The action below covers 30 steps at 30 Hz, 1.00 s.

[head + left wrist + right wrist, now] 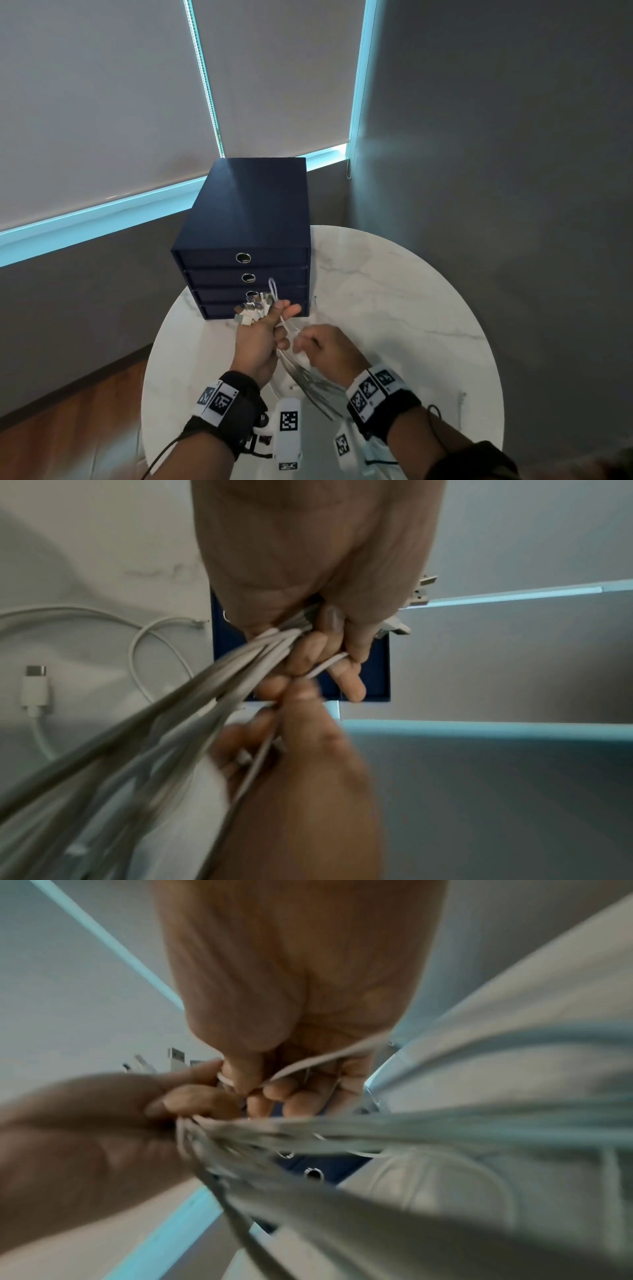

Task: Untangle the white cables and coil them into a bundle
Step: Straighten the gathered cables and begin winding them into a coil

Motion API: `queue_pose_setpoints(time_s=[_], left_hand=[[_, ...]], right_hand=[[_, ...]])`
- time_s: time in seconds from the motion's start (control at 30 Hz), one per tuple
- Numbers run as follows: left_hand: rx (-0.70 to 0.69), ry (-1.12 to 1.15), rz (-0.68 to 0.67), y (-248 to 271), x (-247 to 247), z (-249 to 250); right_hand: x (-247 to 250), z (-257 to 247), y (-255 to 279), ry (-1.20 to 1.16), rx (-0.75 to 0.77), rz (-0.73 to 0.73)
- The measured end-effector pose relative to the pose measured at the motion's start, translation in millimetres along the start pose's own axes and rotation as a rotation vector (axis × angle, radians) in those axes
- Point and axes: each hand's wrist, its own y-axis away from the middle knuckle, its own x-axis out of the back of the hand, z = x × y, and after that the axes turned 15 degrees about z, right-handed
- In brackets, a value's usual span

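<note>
Several white cables [308,377] are gathered in a bunch above the round marble table [411,291]. My left hand [263,329] grips the bunch near its plug ends, with several USB connectors [251,310] sticking out past the fingers and a small loop [273,286] above them. In the left wrist view the cables [205,685] stream blurred from the left hand [308,631]. My right hand [325,346] pinches a single thin white strand [308,1064] just beside the left hand. The right wrist view shows the right hand [267,1085] on that strand, with the bunch [377,1131] blurred below.
A dark blue box of four drawers [246,240] stands at the table's back left, just beyond my hands. A loose white cable with a USB-C plug [34,685] lies on the marble. Grey walls and roller blinds stand behind the table.
</note>
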Motion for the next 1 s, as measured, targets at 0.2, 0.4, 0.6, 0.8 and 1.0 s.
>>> queue_pose_setpoints(time_s=[0.2,0.4,0.6,0.8,1.0], left_hand=[[-0.021,0.059,0.07,-19.6,13.6,15.5],[-0.035,0.08,0.07,-22.9,9.2,17.5],[-0.041,0.07,0.043,-23.3,3.7,20.0],[-0.07,0.127,0.021,-20.5,-4.3,19.2],[-0.145,0.119,-0.023,-19.0,3.1,22.2]], right_hand=[[27.5,64.6,42.9,0.339,-0.123,-0.229],[69.4,128.9,84.5,0.556,-0.387,-0.336],[115.0,147.0,95.9,0.533,-0.588,-0.25],[134.6,157.9,91.0,0.663,-0.712,-0.319],[141.5,150.1,82.0,0.727,-0.794,-0.363]])
